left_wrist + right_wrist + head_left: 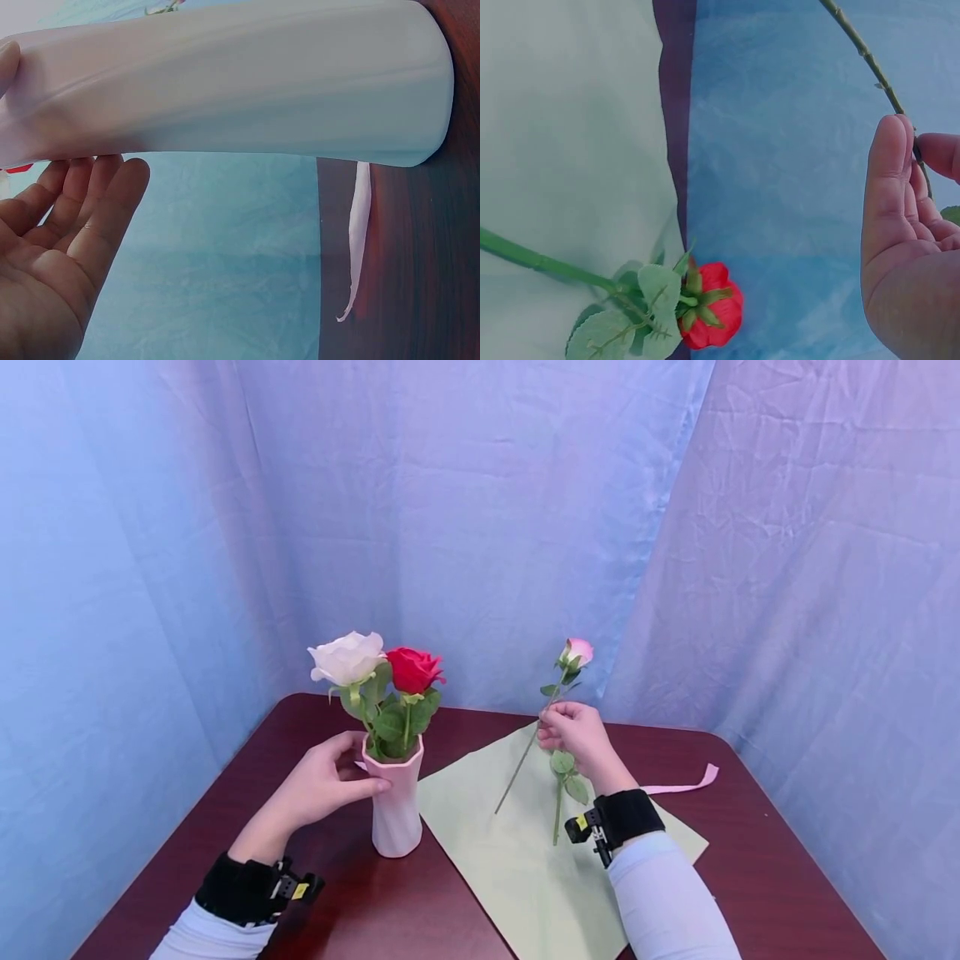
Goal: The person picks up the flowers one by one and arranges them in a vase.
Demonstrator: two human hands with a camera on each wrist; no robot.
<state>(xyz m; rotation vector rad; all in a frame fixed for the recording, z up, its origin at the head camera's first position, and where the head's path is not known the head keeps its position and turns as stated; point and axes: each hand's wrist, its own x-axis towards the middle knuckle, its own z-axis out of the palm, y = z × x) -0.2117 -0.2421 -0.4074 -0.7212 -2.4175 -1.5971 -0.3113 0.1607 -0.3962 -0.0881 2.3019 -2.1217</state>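
Near the rim of a pink-and-white vase (397,810), my left hand (322,781) grips it between thumb and fingers. The vase stands upright on the table. In it are a white rose (348,658) and a red rose (414,671) with green leaves. My right hand (577,735) pinches the stem of a pink rose (577,652), raised over a pale green sheet (480,827) with its bloom upward. Below that hand, another red rose (712,307) lies on the sheet; in the head view its bloom is hidden and only stem and leaves show.
A pink ribbon (686,787) lies to the right, past the sheet's edge. The ribbon end in the left wrist view (360,232) lies on the dark red table (337,902). Blue-purple curtains (480,527) hang behind the table and at both sides.
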